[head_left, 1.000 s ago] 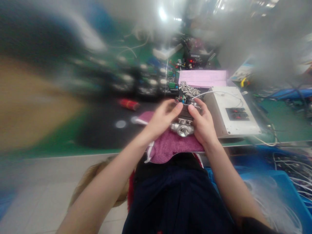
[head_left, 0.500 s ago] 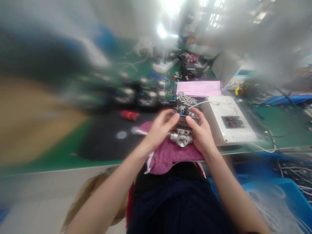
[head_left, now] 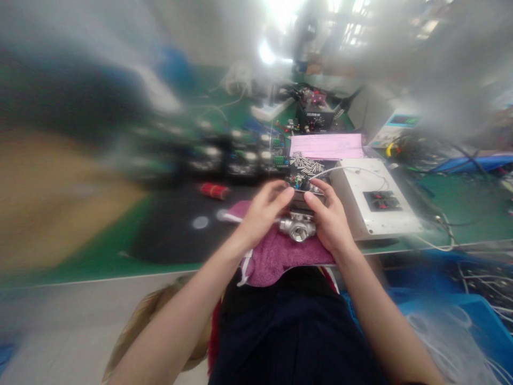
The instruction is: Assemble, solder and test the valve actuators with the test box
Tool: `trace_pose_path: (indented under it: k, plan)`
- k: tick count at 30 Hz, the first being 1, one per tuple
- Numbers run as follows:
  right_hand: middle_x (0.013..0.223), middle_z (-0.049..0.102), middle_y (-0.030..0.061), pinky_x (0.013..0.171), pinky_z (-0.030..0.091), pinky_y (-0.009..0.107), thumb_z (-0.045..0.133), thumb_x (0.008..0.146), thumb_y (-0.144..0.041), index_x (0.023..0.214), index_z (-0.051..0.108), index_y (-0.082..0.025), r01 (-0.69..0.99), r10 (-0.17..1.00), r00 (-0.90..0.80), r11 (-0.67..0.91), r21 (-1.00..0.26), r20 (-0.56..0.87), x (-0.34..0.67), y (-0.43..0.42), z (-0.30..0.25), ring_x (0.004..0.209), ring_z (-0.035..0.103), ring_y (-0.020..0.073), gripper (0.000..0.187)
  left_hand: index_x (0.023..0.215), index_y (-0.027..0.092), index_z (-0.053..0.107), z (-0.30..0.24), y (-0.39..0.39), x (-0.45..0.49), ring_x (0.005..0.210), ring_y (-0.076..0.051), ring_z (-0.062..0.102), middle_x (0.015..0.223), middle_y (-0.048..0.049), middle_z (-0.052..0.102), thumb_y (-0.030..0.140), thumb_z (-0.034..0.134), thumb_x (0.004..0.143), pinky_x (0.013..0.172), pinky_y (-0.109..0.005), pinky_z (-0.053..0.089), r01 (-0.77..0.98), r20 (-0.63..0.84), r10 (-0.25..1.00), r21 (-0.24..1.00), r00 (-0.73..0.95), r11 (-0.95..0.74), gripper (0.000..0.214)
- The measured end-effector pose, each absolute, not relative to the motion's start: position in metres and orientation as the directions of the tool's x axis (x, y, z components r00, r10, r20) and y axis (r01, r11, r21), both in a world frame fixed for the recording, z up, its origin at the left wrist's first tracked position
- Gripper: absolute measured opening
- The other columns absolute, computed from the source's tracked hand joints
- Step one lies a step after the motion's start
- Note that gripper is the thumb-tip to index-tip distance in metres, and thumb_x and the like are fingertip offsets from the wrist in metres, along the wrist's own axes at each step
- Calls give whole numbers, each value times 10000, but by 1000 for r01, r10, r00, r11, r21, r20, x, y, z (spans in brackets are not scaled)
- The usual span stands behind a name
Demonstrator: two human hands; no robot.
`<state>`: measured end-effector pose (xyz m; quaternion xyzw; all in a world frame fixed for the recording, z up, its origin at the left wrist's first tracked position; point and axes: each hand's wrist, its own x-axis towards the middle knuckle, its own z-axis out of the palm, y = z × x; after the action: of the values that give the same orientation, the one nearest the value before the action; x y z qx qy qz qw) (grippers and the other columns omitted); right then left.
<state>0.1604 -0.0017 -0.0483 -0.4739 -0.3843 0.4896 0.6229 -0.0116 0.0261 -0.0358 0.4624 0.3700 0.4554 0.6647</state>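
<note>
A silver metal valve body (head_left: 297, 229) with a black unit on top lies on a purple cloth (head_left: 276, 256) at the bench's near edge. My left hand (head_left: 262, 214) grips the black unit from the left, thumb on top. From the right, my right hand (head_left: 327, 219) holds the same unit, its thumb almost meeting the left one. An exposed circuit board (head_left: 300, 182) with small coloured parts shows just beyond my fingertips. Both hands are closed round the assembly.
A white box (head_left: 371, 200) with two red-and-black switches stands right of my hands. Several small metal cylinders (head_left: 304, 160) lie before a pink paper sheet (head_left: 326, 145). A red cylinder (head_left: 214, 190) lies on the black mat (head_left: 176, 224). A blue bin (head_left: 452, 321) with wires sits lower right.
My thumbs have drawn closer together on the black unit. The view has shifted a little; the assembly stays on the cloth.
</note>
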Motion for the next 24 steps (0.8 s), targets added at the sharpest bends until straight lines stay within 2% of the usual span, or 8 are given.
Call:
trace_pose_path:
  k: [19,24]
  plan:
    - [1454,671,54,1187,535,514,904,812,-455,1328,659,-311,-275,977,214,55,-960,-5,159,-2,-48,1374,634,284,590,1327,215,640,-34,25,-11,1124,-238,702,1284,-99,726,584,775,907,852,-308,574,-259,-75,948,953,308,159,575]
    - [1433,681,52,1218,506,522,914,801,-456,1310,667,-305,-277,976,220,60,-959,-2,158,-2,-47,1377,631,284,586,1331,221,640,-35,25,-11,1134,-242,704,1287,-95,726,581,780,902,856,-312,575,-262,-73,948,952,310,159,578]
